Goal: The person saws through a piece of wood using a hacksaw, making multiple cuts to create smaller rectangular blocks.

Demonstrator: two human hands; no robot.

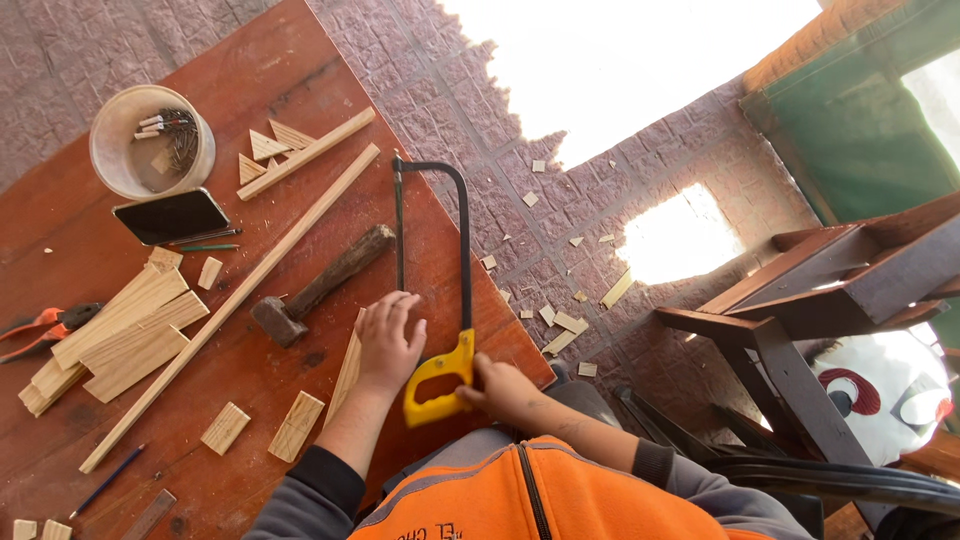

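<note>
Now right hand (500, 388) wraps yellow handle of hacksaw (440, 290): light, rigid frame, thin brittle blade. Left hand (388, 340) beside saw, fingers flat, pins stiff wood strip (347, 372).

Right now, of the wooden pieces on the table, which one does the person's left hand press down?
The short strip at the table's near edge, under the left hand, beside the hacksaw. The long slat and the stacked offcuts lie untouched.
</note>
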